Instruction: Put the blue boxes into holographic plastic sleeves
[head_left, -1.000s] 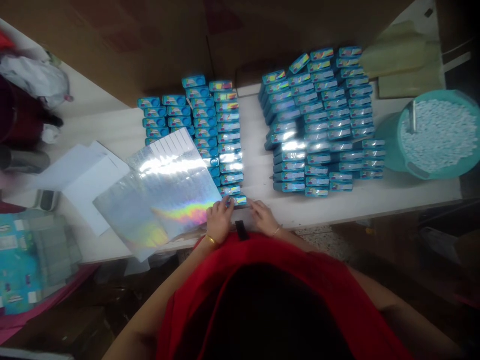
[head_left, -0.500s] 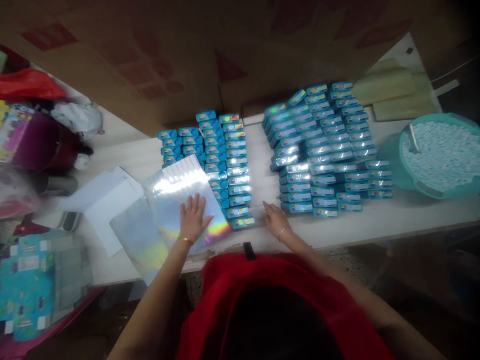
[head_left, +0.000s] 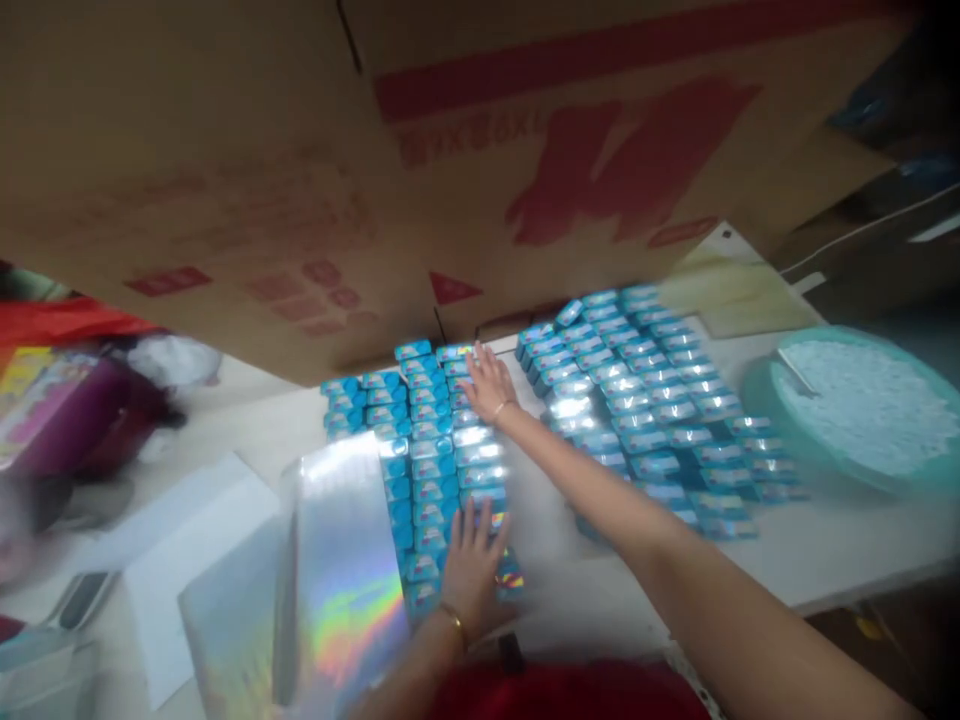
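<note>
Rows of small blue boxes (head_left: 433, 467) stand on the white table (head_left: 551, 560), left of centre. My left hand (head_left: 474, 565) lies with spread fingers on the near end of their right-hand column. At the far end of that same column, my right hand (head_left: 489, 383) touches the boxes, its fingers apart. A larger block of similar blue boxes (head_left: 649, 385) stands to the right. Shiny holographic sheets (head_left: 349, 570) lie beside the left rows, partly over the boxes there.
Behind the boxes rises a large cardboard carton (head_left: 300, 200). A teal basin (head_left: 832, 440) full of small pale pieces stands at the right. White sheets (head_left: 161, 560) and a phone-like object (head_left: 84, 600) lie at the left, near a purple container (head_left: 90, 400).
My left hand has left the shiny sheets and moved right onto the boxes. My right hand has reached forward to the far end of the left rows. The view has tilted up.
</note>
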